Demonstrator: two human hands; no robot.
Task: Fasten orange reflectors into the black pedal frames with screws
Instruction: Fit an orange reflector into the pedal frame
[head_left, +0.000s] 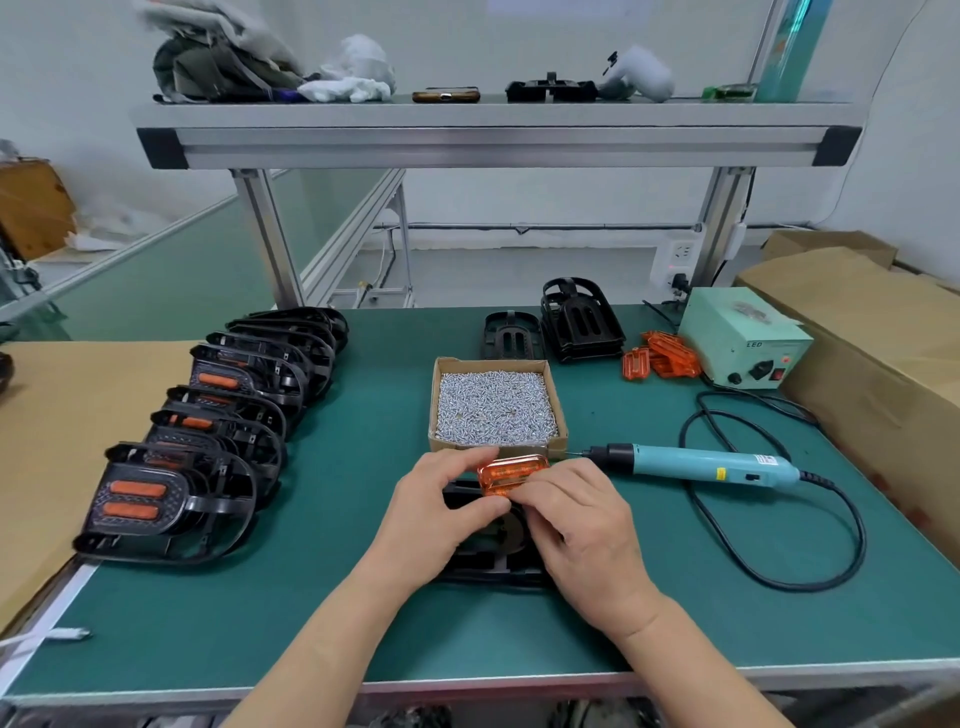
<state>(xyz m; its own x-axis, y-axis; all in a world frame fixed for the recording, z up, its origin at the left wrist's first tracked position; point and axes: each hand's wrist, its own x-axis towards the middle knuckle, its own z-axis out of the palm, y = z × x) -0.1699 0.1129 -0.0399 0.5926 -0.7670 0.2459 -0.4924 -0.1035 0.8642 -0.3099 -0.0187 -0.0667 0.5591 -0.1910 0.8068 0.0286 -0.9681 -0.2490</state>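
Orange translucent plastic reflector (513, 474), rounded oblong, held over the far end of a black plastic pedal frame (485, 564) lying flat on the green bench mat (322, 519). Left hand (441, 512): fingers curled, pinching the reflector's left end. Right hand (582, 525): fingers curled, gripping its near right edge. Both bare forearms enter from the lower edge. Open cardboard tray of small silver screws (496, 402), just beyond the hands. Teal corded electric screwdriver (691, 462), lying on the mat to the right, tip toward the tray. Pale green power supply box (737, 343), far right, beside a heap of loose orange reflectors (660, 356). Stack of bare black frames (579, 322), behind the tray. Row of fitted black pedals (208, 431), overlapping along the left. Aluminium shelf (493, 137) overhead; brown cardboard cartons (857, 332) at right.
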